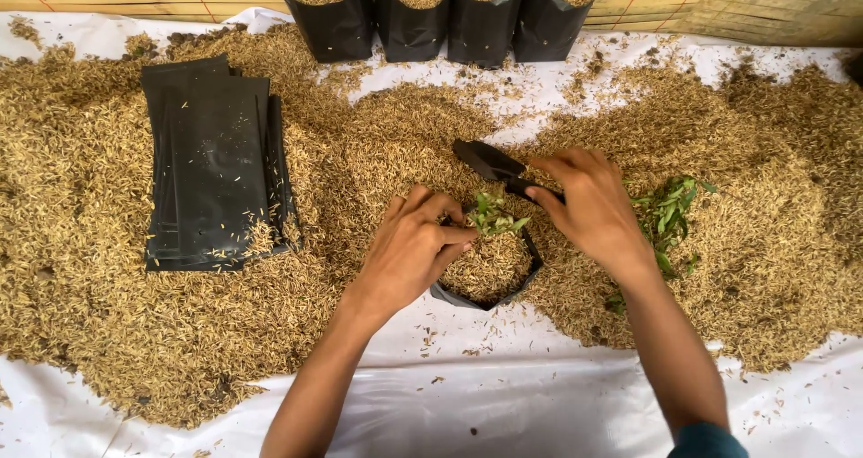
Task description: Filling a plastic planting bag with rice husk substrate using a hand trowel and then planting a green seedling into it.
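Currently, left hand [409, 251]: grip clamped on green cutting [493, 217] — upright in husk-filled bag [490, 274].
Right hand [589, 208]: grip pinching bag rim — holds mouth open, sheet [503, 395] centre.

Two bare forearms enter from the bottom edge. Left hand [409, 247]: no glove, ring or watch visible; forearm uncovered to the frame edge, no sleeve in view. Right hand [589, 208]: likewise bare – no jewellery seen. Right forearm uncovered approx. to the elbow, where a dark teal sleeve [707, 443] begins – plain fabric, no markings visible.
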